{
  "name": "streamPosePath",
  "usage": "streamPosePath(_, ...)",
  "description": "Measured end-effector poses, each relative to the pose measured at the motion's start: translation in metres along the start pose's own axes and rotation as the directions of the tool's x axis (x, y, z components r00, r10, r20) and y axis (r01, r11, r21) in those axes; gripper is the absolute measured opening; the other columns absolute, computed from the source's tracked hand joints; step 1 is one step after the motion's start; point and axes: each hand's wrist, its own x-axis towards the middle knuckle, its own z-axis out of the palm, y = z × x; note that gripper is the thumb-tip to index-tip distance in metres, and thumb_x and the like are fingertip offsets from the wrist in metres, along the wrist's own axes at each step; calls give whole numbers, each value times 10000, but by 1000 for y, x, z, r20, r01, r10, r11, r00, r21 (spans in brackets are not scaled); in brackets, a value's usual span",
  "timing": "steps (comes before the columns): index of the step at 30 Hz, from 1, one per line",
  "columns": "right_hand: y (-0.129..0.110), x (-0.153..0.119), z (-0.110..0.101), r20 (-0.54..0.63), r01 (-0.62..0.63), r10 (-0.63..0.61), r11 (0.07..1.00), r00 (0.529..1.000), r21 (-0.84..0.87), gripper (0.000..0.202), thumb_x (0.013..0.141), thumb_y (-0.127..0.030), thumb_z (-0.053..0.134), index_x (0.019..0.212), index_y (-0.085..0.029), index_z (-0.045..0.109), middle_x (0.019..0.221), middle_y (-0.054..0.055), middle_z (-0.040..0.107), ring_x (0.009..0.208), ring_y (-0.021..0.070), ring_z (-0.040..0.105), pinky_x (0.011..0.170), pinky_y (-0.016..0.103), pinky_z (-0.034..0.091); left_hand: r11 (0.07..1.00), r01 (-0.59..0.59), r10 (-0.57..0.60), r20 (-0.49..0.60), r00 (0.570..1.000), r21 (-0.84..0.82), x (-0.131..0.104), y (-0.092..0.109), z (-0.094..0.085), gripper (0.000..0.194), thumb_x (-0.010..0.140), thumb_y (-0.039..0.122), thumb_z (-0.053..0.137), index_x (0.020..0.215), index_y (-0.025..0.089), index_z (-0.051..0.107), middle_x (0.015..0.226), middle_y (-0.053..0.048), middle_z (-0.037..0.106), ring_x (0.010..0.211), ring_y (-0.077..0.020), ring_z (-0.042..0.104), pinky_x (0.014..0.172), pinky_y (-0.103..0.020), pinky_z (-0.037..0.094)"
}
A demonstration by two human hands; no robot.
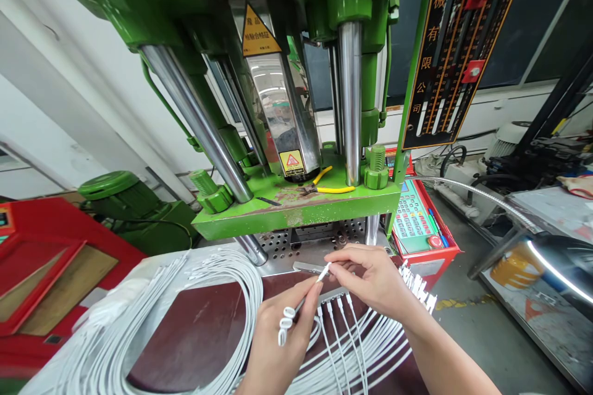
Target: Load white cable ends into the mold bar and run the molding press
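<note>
Just in front of the green press [296, 217], the left hand [280, 327] was closed around some white cable ends [286, 323]; its fingers hid how many. The right hand [364, 274] had thumb and fingertips pinched on a small white connector [325, 271], which rose from the left thumb and forefinger and was too covered for me to make out its form. Four white plugs [340, 303] met a metal bar below the right hand, and I could not tell whether they were fixed to it. A coil of white cable [252, 290] lay front-left of the press, its lower part running out of view; more cables, front-right, passed behind the right forearm. The press's top was cut off, as was the upper end of the black scale panel [430, 68] at its right.

On the press's shiny housing, an orange triangular label [258, 34] read 產品 and 檢驗合格証, its bottom line too small. Lower down, a yellow sticker [291, 162] bore a red triangle over illegible print. The scale panel showed 有限公司 under a cut-off column. Right of the press, the keypad [410, 216] was unreadable.
</note>
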Motion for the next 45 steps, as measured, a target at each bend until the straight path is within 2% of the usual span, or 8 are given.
streamPosePath(16,2,0,-1,45,-37,34,997,998,72,177,851,-218,555,932,-187,710,830,39,685,696,135,671,630,226,532,998,59,-58,20,998,-31,1,3,-1,253,867,272,556,1057,219,714,954,-50,747,821,-218,710,727,-251,564)
streamPosePath(23,1,1,-1,26,-33,32,999,999,42,164,828,-205,576,912,-184,716,792,31,685,685,134,668,624,219,534,996,70,-68,37,997,-52,0,3,-2,255,871,274,548,1055,220,715,949,-56,748,818,-220,709,734,-265,567)
streamPosePath(30,0,0,-1,34,-43,41,996,999,81,167,826,-195,570,908,-171,714,819,40,689,677,137,681,632,224,539,991,77,-73,36,997,-109,2,3,-2,241,854,261,574,1043,228,720,962,-47,746,837,-214,708,756,-254,563)
streamPosePath(45,2,1,-1,40,-57,53,994,998,98,154,833,-203,573,903,-177,708,821,39,686,671,136,681,624,218,543,987,105,-103,24,994,-120,3,4,-1,226,848,281,578,1004,231,734,939,-42,750,844,-219,705,749,-263,566)
